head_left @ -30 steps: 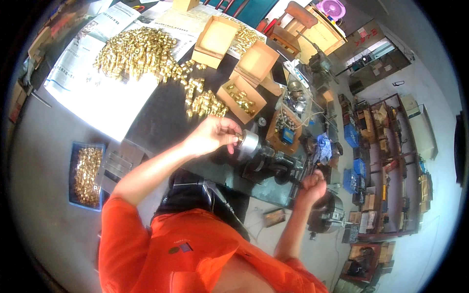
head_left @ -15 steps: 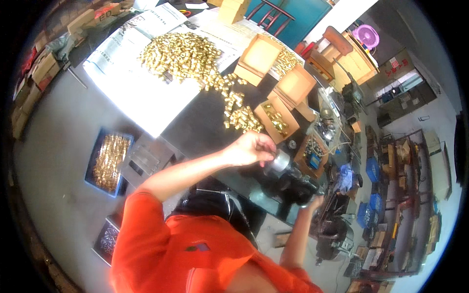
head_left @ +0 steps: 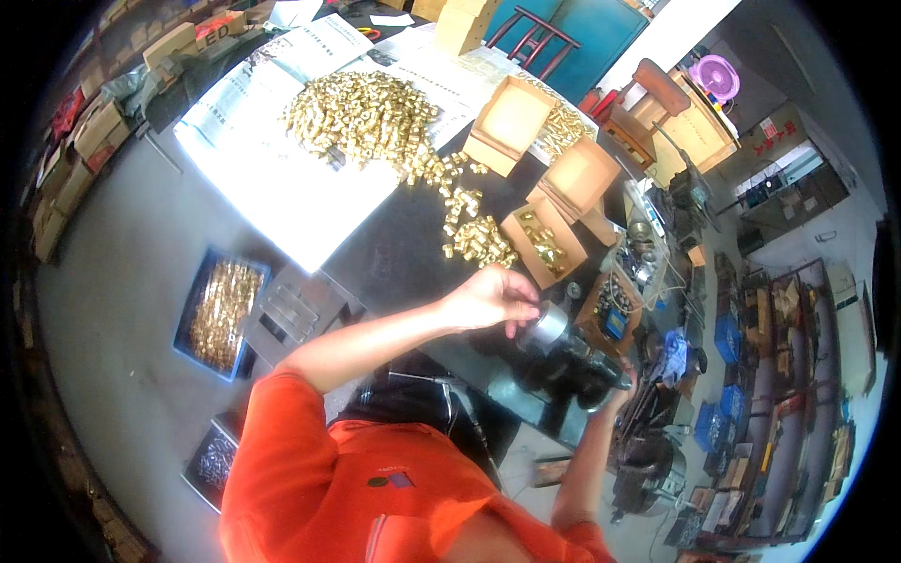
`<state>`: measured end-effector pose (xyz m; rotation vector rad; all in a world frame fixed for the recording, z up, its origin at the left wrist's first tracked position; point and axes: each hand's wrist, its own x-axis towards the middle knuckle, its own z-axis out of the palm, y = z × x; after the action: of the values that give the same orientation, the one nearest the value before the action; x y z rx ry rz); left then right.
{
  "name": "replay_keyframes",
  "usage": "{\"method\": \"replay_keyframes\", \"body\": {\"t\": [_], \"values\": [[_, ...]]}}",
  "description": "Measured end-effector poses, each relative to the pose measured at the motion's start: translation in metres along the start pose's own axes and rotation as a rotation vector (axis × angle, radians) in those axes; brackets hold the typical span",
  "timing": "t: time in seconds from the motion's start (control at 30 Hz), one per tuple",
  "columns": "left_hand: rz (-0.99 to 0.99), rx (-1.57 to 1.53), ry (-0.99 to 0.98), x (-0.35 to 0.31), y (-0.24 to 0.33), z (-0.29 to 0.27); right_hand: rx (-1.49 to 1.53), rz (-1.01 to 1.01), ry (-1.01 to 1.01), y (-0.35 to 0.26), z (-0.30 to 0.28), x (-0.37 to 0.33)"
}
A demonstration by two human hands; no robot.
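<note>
1. Chuck (head_left: 546,327): silver cylinder on the dark bench machine (head_left: 574,371); reference for all positions below.
2. Left hand (head_left: 493,298): at the chuck's left face, thumb and fingertips drawn together, presumably for fine control. Whether a part is pinched between them cannot be told.
3. Right hand (head_left: 623,387): well apart from the left, at the machine end opposite the chuck, perhaps to steady or control it; the grip is partly hidden.
4. Loose brass fittings (head_left: 481,242): beyond the chuck and slightly left, likely for a short reach.
5. Open carton (head_left: 574,260): just beyond the chuck; its walls seemingly keep brass pieces from rolling.
6. Newspaper (head_left: 272,206): farther beyond, left of the chuck, under a brass heap (head_left: 361,117), probably protecting the surface.
</note>
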<state>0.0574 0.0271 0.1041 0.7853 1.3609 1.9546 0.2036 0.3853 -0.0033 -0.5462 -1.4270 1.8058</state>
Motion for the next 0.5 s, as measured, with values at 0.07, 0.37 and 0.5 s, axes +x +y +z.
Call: {"method": "replay_keyframes", "body": {"t": [0.07,0.37,0.5], "values": [[-0.009,0.016,-0.005,-0.001,0.006,0.000,-0.066,-0.118,-0.041,0.004,-0.007,0.017],[-0.036,-0.059,0.004,-0.004,0.004,-0.006,0.295,-0.222,-0.060,-0.107,0.042,-0.066],[-0.032,-0.104,-0.005,-0.005,0.007,-0.006,0.246,-0.042,0.054,-0.096,0.019,-0.100]]}}
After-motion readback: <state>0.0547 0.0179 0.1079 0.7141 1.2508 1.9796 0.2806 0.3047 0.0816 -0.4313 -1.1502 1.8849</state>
